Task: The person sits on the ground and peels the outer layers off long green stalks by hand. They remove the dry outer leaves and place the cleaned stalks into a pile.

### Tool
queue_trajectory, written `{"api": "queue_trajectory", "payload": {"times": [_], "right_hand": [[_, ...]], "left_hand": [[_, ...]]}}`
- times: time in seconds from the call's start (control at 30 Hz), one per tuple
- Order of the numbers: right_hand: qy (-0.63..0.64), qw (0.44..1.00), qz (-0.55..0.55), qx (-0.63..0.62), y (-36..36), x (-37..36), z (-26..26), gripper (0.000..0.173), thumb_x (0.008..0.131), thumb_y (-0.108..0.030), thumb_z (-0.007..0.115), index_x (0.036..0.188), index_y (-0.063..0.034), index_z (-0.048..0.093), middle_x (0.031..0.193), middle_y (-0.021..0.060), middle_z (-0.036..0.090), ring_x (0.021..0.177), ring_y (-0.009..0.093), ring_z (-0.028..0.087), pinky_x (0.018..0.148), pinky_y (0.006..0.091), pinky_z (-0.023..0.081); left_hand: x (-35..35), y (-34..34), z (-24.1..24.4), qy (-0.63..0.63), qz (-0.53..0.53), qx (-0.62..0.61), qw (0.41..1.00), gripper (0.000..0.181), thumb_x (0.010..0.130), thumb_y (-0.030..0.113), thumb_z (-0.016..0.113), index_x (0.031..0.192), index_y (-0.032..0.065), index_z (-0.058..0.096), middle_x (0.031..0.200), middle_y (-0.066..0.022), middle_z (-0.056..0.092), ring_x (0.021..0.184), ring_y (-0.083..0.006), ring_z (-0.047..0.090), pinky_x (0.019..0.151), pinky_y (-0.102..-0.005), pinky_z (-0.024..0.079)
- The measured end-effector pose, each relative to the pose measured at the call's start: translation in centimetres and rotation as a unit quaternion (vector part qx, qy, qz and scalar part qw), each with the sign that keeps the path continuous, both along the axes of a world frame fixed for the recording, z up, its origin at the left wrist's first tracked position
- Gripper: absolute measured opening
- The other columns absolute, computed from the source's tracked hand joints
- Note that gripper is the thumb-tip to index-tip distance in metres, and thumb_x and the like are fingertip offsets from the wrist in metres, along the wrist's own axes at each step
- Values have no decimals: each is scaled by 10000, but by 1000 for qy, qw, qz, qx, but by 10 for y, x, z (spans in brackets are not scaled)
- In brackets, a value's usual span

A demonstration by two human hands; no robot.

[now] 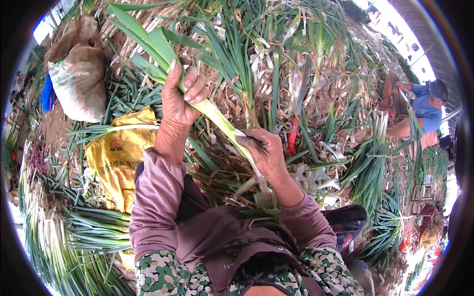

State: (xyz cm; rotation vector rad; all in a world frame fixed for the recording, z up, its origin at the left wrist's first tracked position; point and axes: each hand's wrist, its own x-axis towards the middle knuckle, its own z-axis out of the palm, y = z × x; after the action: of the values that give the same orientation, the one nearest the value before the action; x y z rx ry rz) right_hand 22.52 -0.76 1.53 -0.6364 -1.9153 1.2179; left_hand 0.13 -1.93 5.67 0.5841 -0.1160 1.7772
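Observation:
My left hand (pixel 181 92) is wrapped around a large green onion (pixel 213 113) where its flat green leaves meet the pale stalk. The stalk slants down to the right across my front, its leaves fanning out beyond my left hand. Lower on the stalk, my right hand (pixel 264 153) pinches a whitish outer layer between thumb and fingers; a pale strip hangs below it. Past my right hand lies a long-bladed tool with a red-wrapped handle (pixel 292 137), its tip among the onions. Shed onion skins (pixel 313 179) lie beside my right forearm.
A yellow printed sack (pixel 118 159) lies to my left, with trimmed green onions (pixel 98 229) nearby. A bulging white woven sack (pixel 79 85) stands farther off. Piled green onions (pixel 237 63) spread ahead. At the right sits another person (pixel 426 105) with onions.

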Motion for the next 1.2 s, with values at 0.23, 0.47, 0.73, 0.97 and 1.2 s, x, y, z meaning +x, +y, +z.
{"api": "queue_trajectory", "payload": {"times": [0.23,0.47,0.73,0.97,1.2], "right_hand": [[-12,999,-29,29,-13,-14,-5,93,838,-52,594,861,37,582,623,84,486,557,112,418,516,262,382],[-164,986,-40,4,5,28,-82,210,816,-176,612,825,33,586,702,228,560,649,398,518,593,391,423],[-132,982,-85,-106,25,53,-42,186,817,-84,614,969,17,580,794,110,625,785,109,583,695,296,473],[-53,975,-99,189,-12,-13,1,251,689,-12,689,914,-24,578,927,123,593,844,305,583,752,349,467],[-45,961,-144,232,-4,-29,-21,213,624,43,665,804,-50,598,821,76,576,791,269,533,721,352,421]], "left_hand": [[-4,-4,2,-11,-29,81,996,297,931,290,470,1078,34,506,591,6,414,388,-62,359,380,-216,326],[-28,-15,8,-14,-30,128,991,284,933,306,465,1037,51,536,598,7,425,414,-67,348,411,-220,323],[-30,-20,6,-17,120,-98,988,241,901,242,542,762,66,455,619,0,387,449,-75,314,400,-206,282],[-22,2,-3,-10,250,-263,932,159,857,192,607,826,106,477,641,-16,470,474,-116,387,433,-239,313],[-20,7,-19,-11,299,-367,881,157,872,167,576,849,88,442,662,-25,452,535,-137,414,492,-272,344]]}}
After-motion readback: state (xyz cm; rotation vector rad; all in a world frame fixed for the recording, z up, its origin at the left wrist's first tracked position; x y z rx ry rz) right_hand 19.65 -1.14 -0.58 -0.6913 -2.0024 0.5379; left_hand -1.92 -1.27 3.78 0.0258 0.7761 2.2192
